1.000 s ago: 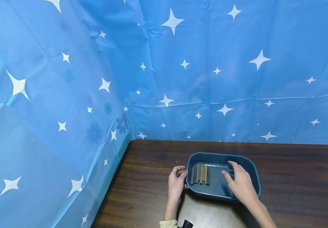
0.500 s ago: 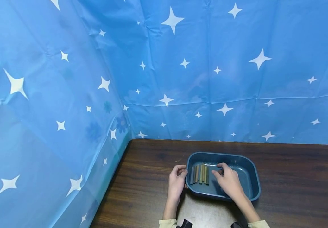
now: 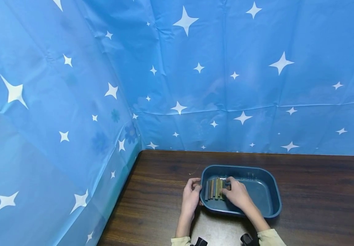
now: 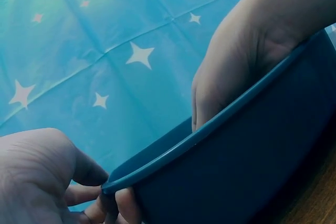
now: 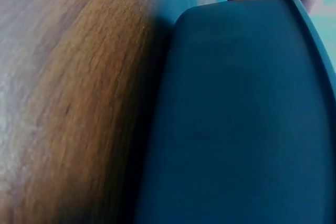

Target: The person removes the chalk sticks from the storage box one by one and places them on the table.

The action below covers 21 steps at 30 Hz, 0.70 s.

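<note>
head view, right hand (image 3: 237, 194) farther left, now at sticks (image 3: 216, 189) (in tray (image 3: 258, 194))

2 pale yellow sleeves (image 3: 270, 237), 2 black wrist-worn devices (image 3: 247, 239), bare fingers (image 4: 88, 170)

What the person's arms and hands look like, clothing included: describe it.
The left hand and right hand are gloveless. A pale cream fabric left sleeve and matching right sleeve show, with a small, blocky black left device and similar right device beside them.
</note>
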Tool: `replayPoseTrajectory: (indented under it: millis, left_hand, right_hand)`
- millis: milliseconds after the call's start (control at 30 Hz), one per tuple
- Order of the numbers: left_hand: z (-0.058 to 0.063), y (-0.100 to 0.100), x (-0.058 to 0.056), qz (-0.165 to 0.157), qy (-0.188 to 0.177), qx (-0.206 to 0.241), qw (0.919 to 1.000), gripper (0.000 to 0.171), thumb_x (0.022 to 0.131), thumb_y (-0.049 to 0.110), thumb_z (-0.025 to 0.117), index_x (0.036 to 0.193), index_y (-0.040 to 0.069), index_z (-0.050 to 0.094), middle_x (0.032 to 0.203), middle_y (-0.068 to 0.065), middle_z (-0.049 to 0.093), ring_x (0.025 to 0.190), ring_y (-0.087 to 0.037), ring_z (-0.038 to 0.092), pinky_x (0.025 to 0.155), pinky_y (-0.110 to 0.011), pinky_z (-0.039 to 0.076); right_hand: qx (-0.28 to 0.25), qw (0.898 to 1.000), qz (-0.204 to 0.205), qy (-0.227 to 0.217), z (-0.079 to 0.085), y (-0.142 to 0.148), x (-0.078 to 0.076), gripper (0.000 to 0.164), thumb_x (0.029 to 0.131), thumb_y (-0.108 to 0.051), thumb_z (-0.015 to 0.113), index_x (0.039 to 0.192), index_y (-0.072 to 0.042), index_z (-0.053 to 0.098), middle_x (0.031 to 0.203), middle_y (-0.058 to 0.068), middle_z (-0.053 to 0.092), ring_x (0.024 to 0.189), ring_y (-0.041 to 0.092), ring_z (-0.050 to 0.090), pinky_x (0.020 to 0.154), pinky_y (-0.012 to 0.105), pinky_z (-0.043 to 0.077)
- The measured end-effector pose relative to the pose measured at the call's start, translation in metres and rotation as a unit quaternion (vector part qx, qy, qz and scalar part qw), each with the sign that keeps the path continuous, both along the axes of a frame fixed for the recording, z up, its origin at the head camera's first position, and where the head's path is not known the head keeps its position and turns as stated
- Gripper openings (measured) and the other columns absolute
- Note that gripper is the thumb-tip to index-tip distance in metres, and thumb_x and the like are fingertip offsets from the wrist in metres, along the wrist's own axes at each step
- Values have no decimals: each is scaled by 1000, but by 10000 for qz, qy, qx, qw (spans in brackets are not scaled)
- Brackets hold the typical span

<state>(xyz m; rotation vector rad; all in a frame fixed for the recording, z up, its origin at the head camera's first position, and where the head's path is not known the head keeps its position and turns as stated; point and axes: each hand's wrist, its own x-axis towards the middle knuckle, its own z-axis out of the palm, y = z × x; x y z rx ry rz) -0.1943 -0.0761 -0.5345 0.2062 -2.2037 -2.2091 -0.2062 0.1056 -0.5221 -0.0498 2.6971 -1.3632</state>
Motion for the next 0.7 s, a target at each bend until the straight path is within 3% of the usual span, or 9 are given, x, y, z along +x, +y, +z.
replayPoseTrajectory:
  millis: [67,233,533,700]
  left_hand:
    - [0,0,0,-25,-18,1,10000,29,95,3,58,122,-6,60,91,-16,62,45,-9,45,40,-20,40]
    - [-2,1,0,-58,-89,-28,9999,30,98,11,65,122,-5,61,91,-17,64,48,-8,47,41,-20,40]
    - [-5,3,-1,42,-76,-107,9999,30,97,11,64,119,-8,62,91,-18,66,50,-8,49,41,-19,40]
    - [-6,4,-2,78,-107,-106,9999,30,97,12,64,119,-8,62,90,-17,66,50,-9,49,42,-19,40]
  right_hand:
    - [7,10000,33,-30,-1,-2,-2,40,94,-6,71,125,15,57,73,6,53,62,17,44,57,33,37]
    - [233,9997,75,4,-3,-7,-7,42,90,-2,75,123,17,56,83,10,60,71,21,53,61,36,46]
    - [465,9987,163,150,-6,-11,-11,45,82,3,80,117,19,57,88,15,63,77,25,58,70,44,53]
    - [391,9990,203,85,-4,-11,-10,43,82,4,80,116,16,56,85,13,58,74,24,55,67,42,50]
